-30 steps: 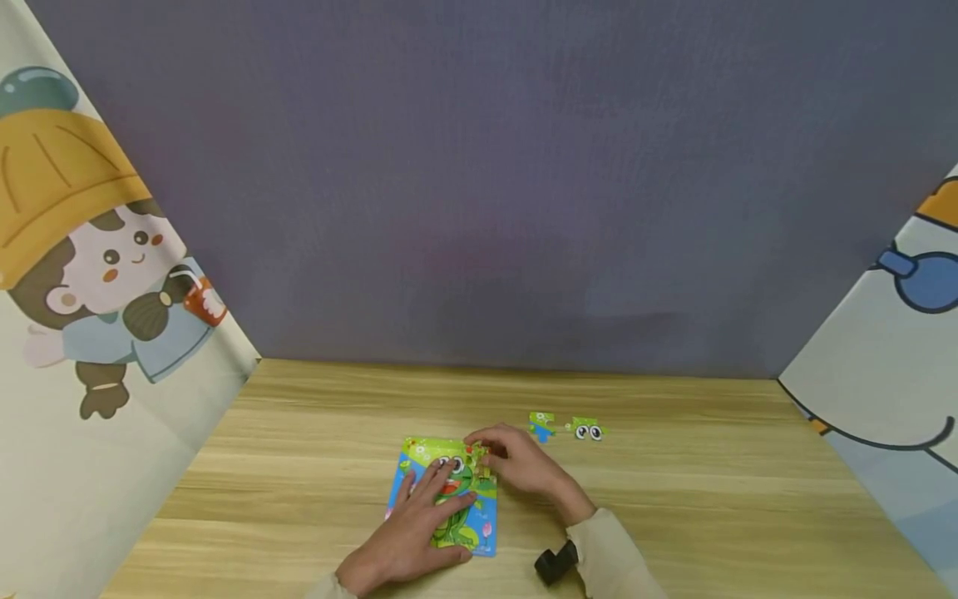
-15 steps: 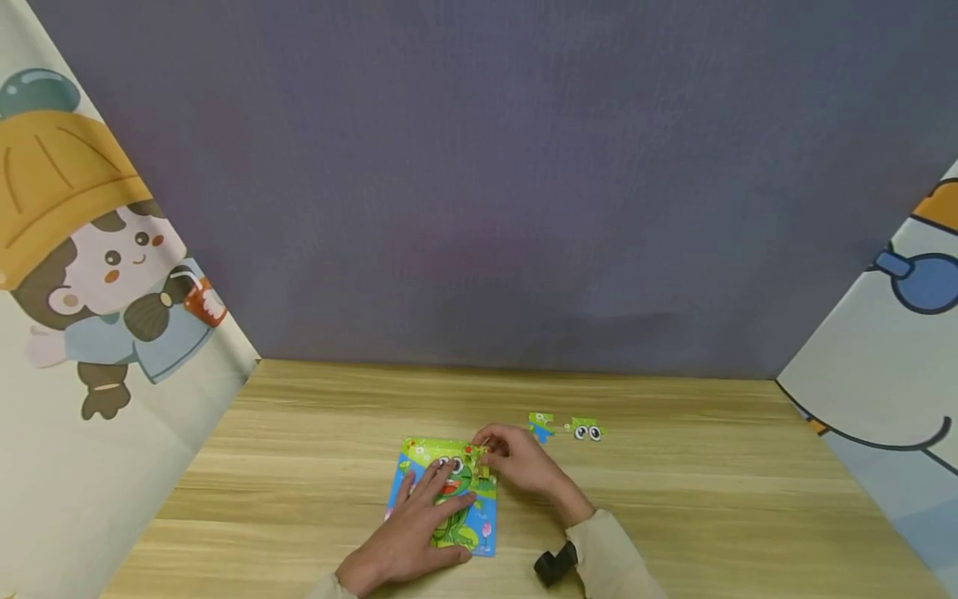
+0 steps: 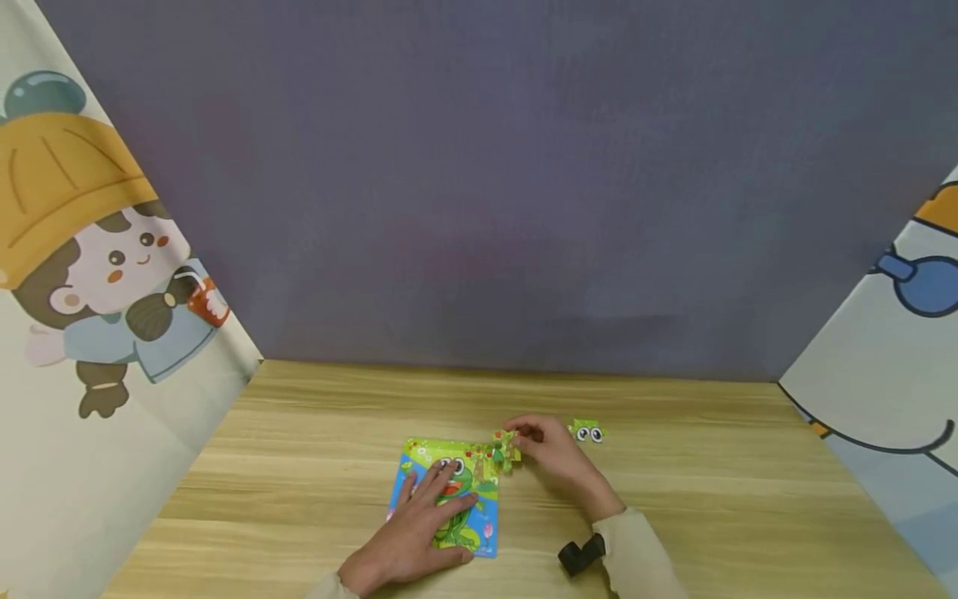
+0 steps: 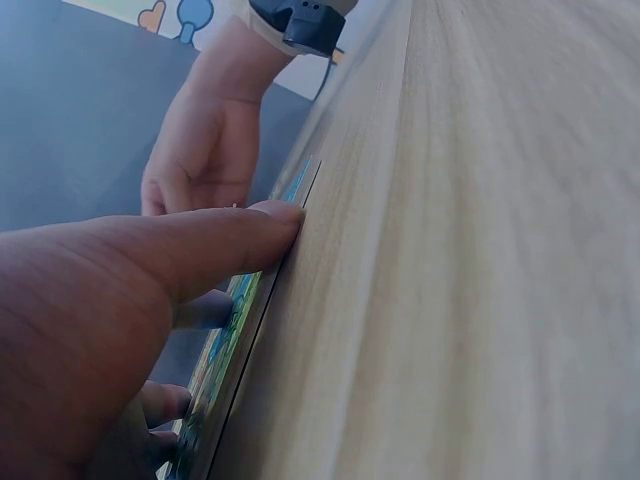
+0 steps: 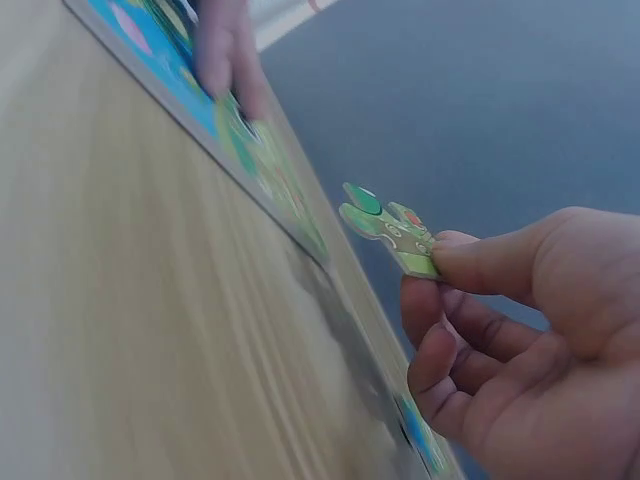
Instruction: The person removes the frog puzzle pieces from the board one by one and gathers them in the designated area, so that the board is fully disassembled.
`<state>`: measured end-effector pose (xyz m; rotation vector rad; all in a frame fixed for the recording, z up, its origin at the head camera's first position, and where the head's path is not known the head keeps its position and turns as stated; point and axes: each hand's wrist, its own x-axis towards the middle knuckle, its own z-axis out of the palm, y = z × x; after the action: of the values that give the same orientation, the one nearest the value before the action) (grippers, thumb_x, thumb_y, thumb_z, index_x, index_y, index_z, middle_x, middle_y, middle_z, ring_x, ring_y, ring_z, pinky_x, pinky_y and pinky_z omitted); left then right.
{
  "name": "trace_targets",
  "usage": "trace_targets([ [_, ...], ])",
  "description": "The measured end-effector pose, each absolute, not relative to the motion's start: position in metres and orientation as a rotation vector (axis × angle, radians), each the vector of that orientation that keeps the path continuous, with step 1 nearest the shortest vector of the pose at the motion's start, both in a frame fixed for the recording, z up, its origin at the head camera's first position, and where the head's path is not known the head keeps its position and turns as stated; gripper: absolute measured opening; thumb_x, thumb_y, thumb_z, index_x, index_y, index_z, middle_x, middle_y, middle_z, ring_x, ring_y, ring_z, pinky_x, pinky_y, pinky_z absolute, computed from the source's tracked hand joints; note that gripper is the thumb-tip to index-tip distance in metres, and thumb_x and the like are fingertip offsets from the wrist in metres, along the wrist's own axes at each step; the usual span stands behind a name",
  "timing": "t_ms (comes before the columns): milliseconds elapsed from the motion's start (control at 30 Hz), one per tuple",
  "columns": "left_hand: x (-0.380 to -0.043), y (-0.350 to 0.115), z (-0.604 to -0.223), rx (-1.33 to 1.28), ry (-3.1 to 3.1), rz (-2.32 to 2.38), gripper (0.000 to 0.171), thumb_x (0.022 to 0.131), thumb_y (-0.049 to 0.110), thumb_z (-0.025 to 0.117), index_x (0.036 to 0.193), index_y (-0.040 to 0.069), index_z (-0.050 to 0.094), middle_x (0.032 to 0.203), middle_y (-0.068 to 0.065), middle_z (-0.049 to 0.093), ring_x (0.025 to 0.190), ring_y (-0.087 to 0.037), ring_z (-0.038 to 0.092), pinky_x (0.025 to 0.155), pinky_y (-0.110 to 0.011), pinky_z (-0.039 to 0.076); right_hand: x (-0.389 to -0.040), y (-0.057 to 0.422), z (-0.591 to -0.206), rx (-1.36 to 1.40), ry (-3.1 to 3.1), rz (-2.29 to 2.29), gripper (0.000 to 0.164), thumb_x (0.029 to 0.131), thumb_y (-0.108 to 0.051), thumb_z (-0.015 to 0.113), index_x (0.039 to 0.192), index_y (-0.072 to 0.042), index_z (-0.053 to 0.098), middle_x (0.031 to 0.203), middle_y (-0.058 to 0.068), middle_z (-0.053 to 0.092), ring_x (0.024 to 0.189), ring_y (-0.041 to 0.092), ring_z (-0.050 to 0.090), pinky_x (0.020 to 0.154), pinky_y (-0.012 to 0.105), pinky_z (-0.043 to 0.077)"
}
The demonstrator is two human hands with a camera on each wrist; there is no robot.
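Note:
A frog jigsaw puzzle (image 3: pixel 485 507) lies flat on the table, blue and green with a frog in the middle. My left hand (image 3: pixel 412 532) is spread over it, fingers straight; in the left wrist view its thumb (image 4: pixel 265 225) rests along the board's edge (image 4: pixel 245 335). Just right of the puzzle's upper right corner, my right hand (image 3: pixel 557 457) pinches a green jigsaw piece (image 3: pixel 506 451) between thumb and fingers. In the right wrist view this piece (image 5: pixel 395 235) is tilted and raised above the table, with a dark green patch and red spots.
A loose jigsaw piece with frog eyes (image 3: pixel 588 431) lies right of and behind my right hand. Another blue and green piece (image 5: pixel 425 440) lies beyond that hand in the right wrist view. A grey wall panel (image 3: pixel 479 208) stands behind the wooden table (image 3: pixel 299 449).
My right hand has moved right and away from the puzzle's corner, bringing the green piece with it. In the head view it now covers the blue and green piece. My left hand stays put.

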<state>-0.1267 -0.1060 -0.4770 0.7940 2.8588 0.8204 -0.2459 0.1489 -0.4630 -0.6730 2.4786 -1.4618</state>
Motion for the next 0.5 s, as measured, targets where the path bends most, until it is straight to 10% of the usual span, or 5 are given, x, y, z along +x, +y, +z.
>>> trace_targets([
  [500, -0.127, -0.105, -0.48, 0.805, 2.872, 0.83, 0.064, 0.088, 0.056, 0.067, 0.142, 0.024, 0.056, 0.164, -0.021, 0.029, 0.151, -0.047, 0.025, 0.116, -0.076, 0.016, -0.262, 0.223, -0.469, -0.425, 2.545, -1.537, 0.029, 0.101, -0.011, 0.058, 0.126, 0.0, 0.066, 0.123, 0.021, 0.066, 0.098, 0.009, 0.059, 0.078, 0.021, 0.051],
])
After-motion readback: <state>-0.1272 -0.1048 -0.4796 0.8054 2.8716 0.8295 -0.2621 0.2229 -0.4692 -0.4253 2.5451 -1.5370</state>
